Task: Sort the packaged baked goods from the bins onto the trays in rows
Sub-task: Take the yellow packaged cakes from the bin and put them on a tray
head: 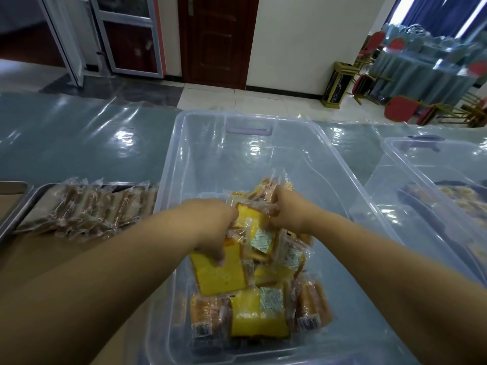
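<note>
A clear plastic bin (263,154) stands in front of me with several wrapped yellow cake slices (258,316) piled at its near end. My left hand (213,227) reaches into the pile and grips a wrapped yellow slice (218,275) by its top edge. My right hand (287,209) grips another wrapped slice (255,214) at the top of the pile. To the left, a metal tray (15,214) carries a row of wrapped brown-edged slices (97,209) standing on edge.
A second clear bin (432,169) with packaged goods sits at the right. The table (79,143) is covered with shiny clear plastic over teal cloth. Beyond it are tiled floor, a brown door, a bin stand and red chairs.
</note>
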Demonstrator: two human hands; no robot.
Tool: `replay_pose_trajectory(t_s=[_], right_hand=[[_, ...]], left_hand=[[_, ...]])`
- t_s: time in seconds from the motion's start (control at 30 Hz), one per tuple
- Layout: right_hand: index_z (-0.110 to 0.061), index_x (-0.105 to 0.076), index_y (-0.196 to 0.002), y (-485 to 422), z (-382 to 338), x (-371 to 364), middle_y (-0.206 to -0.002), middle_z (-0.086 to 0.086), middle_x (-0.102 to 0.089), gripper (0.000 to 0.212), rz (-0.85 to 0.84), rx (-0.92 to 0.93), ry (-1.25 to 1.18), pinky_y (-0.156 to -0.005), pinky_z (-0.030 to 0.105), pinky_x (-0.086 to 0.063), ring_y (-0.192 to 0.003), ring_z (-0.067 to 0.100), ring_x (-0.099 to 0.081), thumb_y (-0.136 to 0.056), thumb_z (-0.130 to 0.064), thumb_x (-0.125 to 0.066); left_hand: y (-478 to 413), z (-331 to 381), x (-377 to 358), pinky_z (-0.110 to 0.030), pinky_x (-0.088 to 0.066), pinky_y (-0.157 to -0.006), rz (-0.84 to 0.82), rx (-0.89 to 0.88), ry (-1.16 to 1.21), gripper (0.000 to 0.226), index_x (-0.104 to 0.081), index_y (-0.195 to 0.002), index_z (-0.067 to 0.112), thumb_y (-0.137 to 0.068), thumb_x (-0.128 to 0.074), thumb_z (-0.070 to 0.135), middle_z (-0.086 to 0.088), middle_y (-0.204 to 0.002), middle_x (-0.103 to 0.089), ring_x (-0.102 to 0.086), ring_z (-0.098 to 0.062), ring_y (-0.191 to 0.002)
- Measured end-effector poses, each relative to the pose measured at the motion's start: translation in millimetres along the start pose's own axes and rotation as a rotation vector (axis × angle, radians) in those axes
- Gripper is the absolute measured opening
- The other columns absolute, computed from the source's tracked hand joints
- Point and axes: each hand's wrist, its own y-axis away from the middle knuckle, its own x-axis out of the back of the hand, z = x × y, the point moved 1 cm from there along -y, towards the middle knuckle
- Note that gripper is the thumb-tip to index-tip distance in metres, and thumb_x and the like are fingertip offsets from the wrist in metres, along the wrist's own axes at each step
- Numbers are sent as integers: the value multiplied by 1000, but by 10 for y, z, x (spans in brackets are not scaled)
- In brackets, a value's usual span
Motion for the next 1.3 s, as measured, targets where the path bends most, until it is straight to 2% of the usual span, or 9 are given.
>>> replay_pose_trajectory(t_s=[0.07, 0.13, 0.2, 0.4, 0.6, 0.77, 0.87, 1.13, 1.3], right_hand=[[-5, -47, -116, 23, -45, 45, -88, 4, -57, 61, -24, -36, -26, -53, 25, -42, -73, 18, -53, -70, -25, -80], [-9, -56, -84, 62, -84, 100, -79, 5, -57, 34, -76, -51, 31, -49, 26, -41, -63, 15, -50, -70, -28, -80], [-11, -55, -72, 135, -109, 202, -70, 4, -52, 29, -65, -40, 34, -48, 26, -37, -58, 15, -46, -71, -27, -79], [-22, -52, -86, 462, -87, 667, -77, 1, -58, 27, 307, -10, -127, -44, 23, -42, -61, 14, -56, -69, -14, -71], [-32, -52, -93, 935, -199, 884, -82, -9, -63, 33, 722, 150, -440, -66, 43, -57, -69, 13, -64, -70, -26, -75], [-34, -52, -95, 1270, -559, 856, -82, -19, -59, 36, 929, 313, -556, -55, 15, -50, -72, -2, -62, -71, -28, -78], [-36, -53, -91, 1391, -870, 758, -82, -18, -61, 33, 904, 399, -642, -54, 5, -45, -73, -6, -62, -71, -29, -78], [-37, -55, -83, 1550, -2078, 164, -86, -24, -65, 27, 682, 546, -752, -50, 6, -45, -70, -7, -64, -71, -31, -78], [-33, -58, -84, 1412, -2931, -409, -76, -11, -68, 27, 573, 444, -753, -55, 23, -54, -66, 2, -65, -65, -41, -75]], left_hand=[[4, 0, 12, -25, -26, -48, 17, 6, 16, 65, -47, -104, 33, -53, -84, 48, 9, -86, -45, -43, -13, -72], [18, -4, 29, -25, -26, -48, 50, 13, 41, 62, -45, -100, 35, -53, -84, 48, 13, -80, -41, -42, -11, -71], [58, -5, 71, -24, -26, -49, 109, 17, 81, 59, -42, -96, 37, -54, -82, 49, 16, -75, -36, -41, -10, -70], [321, -28, 307, -26, -34, -54, 450, 38, 334, 46, -42, -87, 39, -60, -78, 50, 15, -83, -48, -49, -7, -75], [915, -95, 491, -22, -45, -64, 850, 23, 772, 38, -51, -89, 40, -64, -79, 39, 15, -90, -58, -57, -2, -81], [1446, -299, 448, -20, -47, -64, 1039, 122, 953, 41, -53, -93, 48, -60, -77, 44, 16, -94, -63, -61, -2, -85], [1737, -550, 281, -23, -50, -63, 1109, 211, 1022, 49, -54, -96, 50, -52, -76, 51, 17, -93, -65, -64, -1, -83], [2485, -1501, -458, -31, -55, -70, 1211, 359, 1154, 64, -58, -96, 49, -41, -90, 47, 24, -95, -67, -65, 2, -83], [2919, -2319, -1003, -20, -53, -54, 1121, 392, 1220, 57, -61, -92, 38, -42, -90, 43, 14, -87, -70, -66, -5, -77]])
